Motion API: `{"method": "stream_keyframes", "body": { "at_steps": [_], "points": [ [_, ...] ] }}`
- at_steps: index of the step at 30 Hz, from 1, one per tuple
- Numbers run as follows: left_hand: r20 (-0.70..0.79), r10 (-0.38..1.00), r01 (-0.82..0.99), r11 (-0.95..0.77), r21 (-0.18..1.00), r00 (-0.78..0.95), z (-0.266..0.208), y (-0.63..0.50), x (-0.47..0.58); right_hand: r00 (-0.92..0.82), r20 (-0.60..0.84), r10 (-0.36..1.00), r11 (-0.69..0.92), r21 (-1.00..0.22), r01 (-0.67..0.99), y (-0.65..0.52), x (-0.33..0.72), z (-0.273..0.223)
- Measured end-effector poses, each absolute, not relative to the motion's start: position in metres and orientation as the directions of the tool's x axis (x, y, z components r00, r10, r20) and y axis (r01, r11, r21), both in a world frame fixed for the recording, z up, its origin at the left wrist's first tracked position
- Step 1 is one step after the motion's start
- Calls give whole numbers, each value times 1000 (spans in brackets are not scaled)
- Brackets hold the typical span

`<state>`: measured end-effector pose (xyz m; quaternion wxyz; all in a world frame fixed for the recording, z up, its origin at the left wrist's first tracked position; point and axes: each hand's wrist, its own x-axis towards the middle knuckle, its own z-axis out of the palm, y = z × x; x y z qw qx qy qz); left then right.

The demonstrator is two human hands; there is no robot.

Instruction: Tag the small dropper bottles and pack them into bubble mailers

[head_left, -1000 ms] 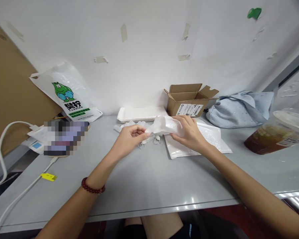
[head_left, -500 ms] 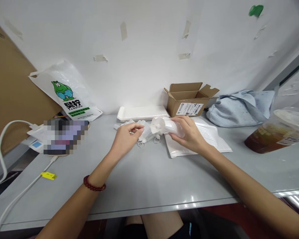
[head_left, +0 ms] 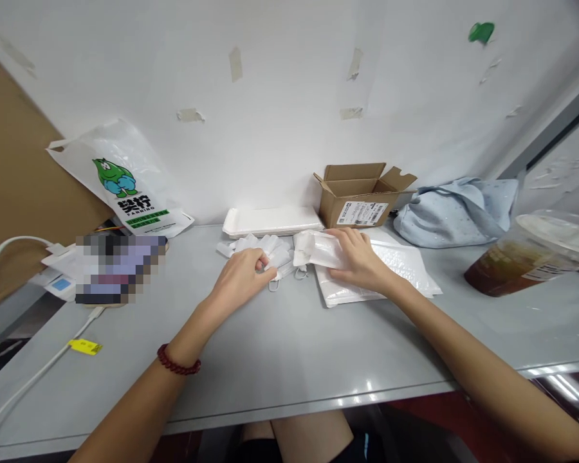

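My right hand [head_left: 359, 260] is wrapped around a white bubble mailer [head_left: 318, 249], whose open mouth faces left. Beneath it a second white bubble mailer [head_left: 405, 267] lies flat on the desk. My left hand [head_left: 241, 276] is at the near edge of a pile of small white wrapped pieces [head_left: 251, 243], some with thin loops of string. Its fingers are curled, thumb and forefinger close together; whether a piece is between them I cannot make out. A stack of flat white mailers [head_left: 273, 220] lies behind the pile.
An open cardboard box [head_left: 361, 206] stands against the wall, beside a light blue cloth bag [head_left: 456, 215]. At the right is a lidded plastic drink cup [head_left: 509, 260]. On the left are a phone [head_left: 125, 270], a white cable [head_left: 33, 379] and a printed plastic bag [head_left: 125, 180].
My right hand has lowered the mailer slightly, and its mouth looks flatter. My left hand has dropped a little toward the pile's near edge. The whole view has shifted slightly.
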<state>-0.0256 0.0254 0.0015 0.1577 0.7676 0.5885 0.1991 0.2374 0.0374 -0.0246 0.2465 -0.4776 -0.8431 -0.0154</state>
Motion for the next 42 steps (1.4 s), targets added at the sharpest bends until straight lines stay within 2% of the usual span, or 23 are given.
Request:
{"method": "stream_keyframes", "body": {
  "at_steps": [2, 5, 12, 16, 21, 26, 28, 32, 34, 36, 39, 42],
  "points": [
    [155, 962, 802, -273, 532, 225, 4, 25, -26, -434, 367, 823, 525, -200, 827, 38, 238, -27],
    [164, 958, 756, -286, 589, 235, 2, 23, -23, -432, 352, 831, 513, -183, 838, 40, 239, -31],
    [235, 923, 727, -385, 568, 305, -10, 24, -18, -403, 379, 833, 494, -183, 850, 40, 240, -28],
    [315, 892, 721, -449, 528, 325, -12, 25, -18, -444, 395, 804, 545, -193, 816, 36, 236, -22],
    [400, 860, 592, -509, 624, 318, -12, 18, -10, -519, 442, 732, 636, -172, 752, 29, 230, -18],
    [409, 807, 474, -584, 659, 427, -11, 8, 1, -552, 496, 670, 687, -131, 715, 26, 227, -20],
    [430, 816, 483, -576, 660, 386, -11, 6, 3, -549, 509, 663, 686, -119, 717, 28, 229, -19],
    [497, 849, 557, -504, 661, 179, -13, 10, -1, -462, 539, 704, 613, -134, 778, 37, 246, -12],
    [568, 798, 599, -558, 574, 199, -18, 13, -3, -345, 587, 732, 532, -177, 828, 44, 259, -7],
    [618, 707, 640, -658, 396, 344, -25, 17, -3, -235, 617, 751, 459, -232, 858, 50, 269, -5],
    [542, 607, 675, -732, 97, 581, -36, 19, 2, -198, 612, 766, 427, -253, 868, 53, 274, -7],
    [446, 606, 697, -715, -56, 659, -43, 20, 8, -274, 584, 764, 465, -204, 861, 51, 269, -10]
  ]
}}
